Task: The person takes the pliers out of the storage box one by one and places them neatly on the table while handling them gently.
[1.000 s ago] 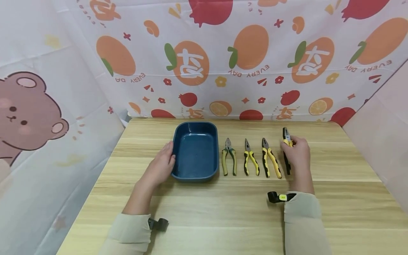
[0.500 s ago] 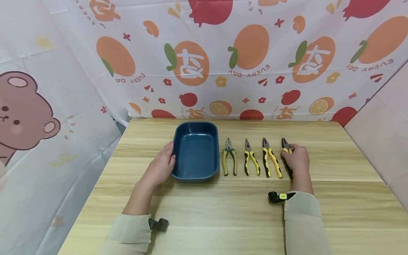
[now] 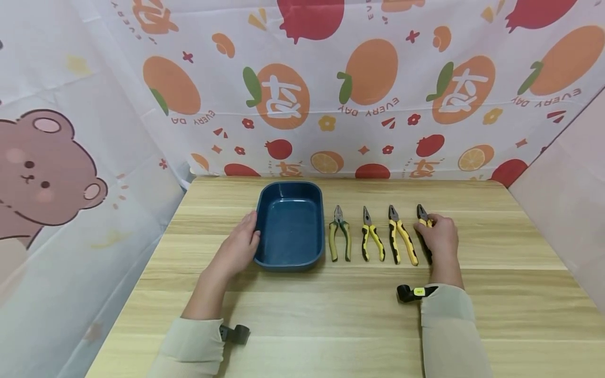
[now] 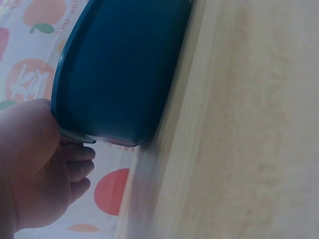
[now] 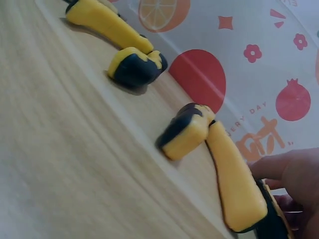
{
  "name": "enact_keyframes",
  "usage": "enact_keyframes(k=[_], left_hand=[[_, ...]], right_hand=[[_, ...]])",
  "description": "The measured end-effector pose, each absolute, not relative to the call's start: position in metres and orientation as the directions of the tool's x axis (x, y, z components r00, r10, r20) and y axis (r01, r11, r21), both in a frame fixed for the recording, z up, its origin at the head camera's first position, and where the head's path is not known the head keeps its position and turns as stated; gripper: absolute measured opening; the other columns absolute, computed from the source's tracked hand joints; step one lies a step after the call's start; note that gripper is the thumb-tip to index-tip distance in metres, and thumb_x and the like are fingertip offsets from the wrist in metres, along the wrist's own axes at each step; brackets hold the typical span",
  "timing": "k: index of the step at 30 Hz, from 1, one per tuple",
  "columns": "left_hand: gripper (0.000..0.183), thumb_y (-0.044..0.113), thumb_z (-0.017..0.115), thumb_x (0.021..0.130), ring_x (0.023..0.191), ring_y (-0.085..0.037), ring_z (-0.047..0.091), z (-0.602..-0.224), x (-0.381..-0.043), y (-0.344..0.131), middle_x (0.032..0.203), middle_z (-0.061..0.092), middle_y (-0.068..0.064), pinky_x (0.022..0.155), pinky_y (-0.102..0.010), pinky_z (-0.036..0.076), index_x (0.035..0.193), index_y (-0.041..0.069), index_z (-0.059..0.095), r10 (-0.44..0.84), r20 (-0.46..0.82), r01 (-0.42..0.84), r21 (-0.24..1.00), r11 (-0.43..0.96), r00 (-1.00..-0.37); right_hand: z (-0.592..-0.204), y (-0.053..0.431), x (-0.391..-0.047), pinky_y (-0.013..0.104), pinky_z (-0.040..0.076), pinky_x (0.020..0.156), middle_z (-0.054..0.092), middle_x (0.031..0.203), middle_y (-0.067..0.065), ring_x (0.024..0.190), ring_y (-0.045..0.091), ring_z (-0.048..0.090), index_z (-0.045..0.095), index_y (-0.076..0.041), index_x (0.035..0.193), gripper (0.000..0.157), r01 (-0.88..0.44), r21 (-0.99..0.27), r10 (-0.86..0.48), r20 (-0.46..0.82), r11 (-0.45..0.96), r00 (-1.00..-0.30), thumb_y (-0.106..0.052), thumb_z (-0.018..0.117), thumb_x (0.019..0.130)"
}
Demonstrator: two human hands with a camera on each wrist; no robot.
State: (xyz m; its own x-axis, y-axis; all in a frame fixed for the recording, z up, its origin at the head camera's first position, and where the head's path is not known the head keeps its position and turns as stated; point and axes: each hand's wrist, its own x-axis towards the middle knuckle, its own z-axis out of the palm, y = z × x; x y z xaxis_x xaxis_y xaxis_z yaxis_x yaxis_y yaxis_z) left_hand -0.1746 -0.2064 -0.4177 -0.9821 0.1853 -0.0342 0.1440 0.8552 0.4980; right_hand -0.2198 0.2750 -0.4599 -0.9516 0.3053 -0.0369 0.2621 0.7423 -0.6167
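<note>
A dark blue tray sits on the wooden table. My left hand grips its left rim; in the left wrist view the left hand's fingers curl under the tray's rim. To the tray's right, several pliers lie in a row: green-handled pliers, then two yellow-and-black pairs. My right hand holds the rightmost pliers, which lie on the table with their handles hidden under the fingers. The right wrist view shows yellow handle ends beside my fingers.
A fruit-printed cloth hangs behind the table, with a bear-printed sheet on the left. A plain panel bounds the right side. Bare wood stretches along the front of the table.
My right hand drew the rightmost pliers back toward me, bringing them level with the other pliers in the row. The left hand stayed on the tray's rim.
</note>
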Motion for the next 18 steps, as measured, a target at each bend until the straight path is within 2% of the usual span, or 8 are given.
enact_keyframes(k=[5, 10, 15, 18], left_hand=[[0.058, 0.021, 0.039, 0.106, 0.151, -0.033, 0.016, -0.419, -0.176, -0.203, 0.163, 0.019, -0.018, 0.122, -0.053, 0.019, 0.155, -0.002, 0.018, 0.19, -0.033, 0.149, 0.497, 0.855, -0.981], [0.06, 0.025, 0.038, 0.107, 0.152, -0.031, 0.014, -0.418, -0.178, -0.203, 0.164, 0.017, -0.016, 0.122, -0.053, 0.019, 0.156, 0.001, 0.016, 0.199, -0.045, 0.15, 0.505, 0.85, -0.979], [0.067, 0.042, 0.035, 0.106, 0.153, -0.03, 0.012, -0.41, -0.179, -0.21, 0.165, 0.016, -0.012, 0.121, -0.055, 0.02, 0.158, 0.006, 0.013, 0.208, -0.035, 0.159, 0.522, 0.838, -0.978], [0.072, 0.051, 0.032, 0.104, 0.153, -0.03, 0.012, -0.403, -0.178, -0.213, 0.165, 0.016, -0.012, 0.12, -0.056, 0.021, 0.158, 0.007, 0.013, 0.207, -0.007, 0.174, 0.519, 0.837, -0.978]], right_hand=[[-0.456, 0.283, -0.215, 0.053, 0.049, 0.092, 0.054, 0.13, 0.03, 0.115, 0.044, 0.054, 0.049, 0.002, 0.142, 0.06, 0.274, -0.683, 0.316, -0.066, 0.678, -0.946, -0.037, 0.057, 0.097], [-0.443, 0.292, -0.208, 0.048, 0.049, 0.09, 0.056, 0.13, 0.026, 0.114, 0.04, 0.055, 0.05, 0.0, 0.142, 0.059, 0.266, -0.741, 0.359, -0.036, 0.617, -0.933, -0.041, 0.048, 0.1], [-0.426, 0.288, -0.206, 0.036, 0.049, 0.081, 0.057, 0.129, 0.023, 0.114, 0.035, 0.056, 0.051, -0.004, 0.142, 0.06, 0.197, -0.783, 0.357, 0.034, 0.59, -0.934, -0.046, 0.045, 0.101], [-0.415, 0.277, -0.206, 0.037, 0.05, 0.082, 0.057, 0.129, 0.023, 0.114, 0.035, 0.055, 0.052, -0.005, 0.142, 0.06, 0.135, -0.791, 0.332, 0.09, 0.596, -0.939, -0.047, 0.046, 0.1]])
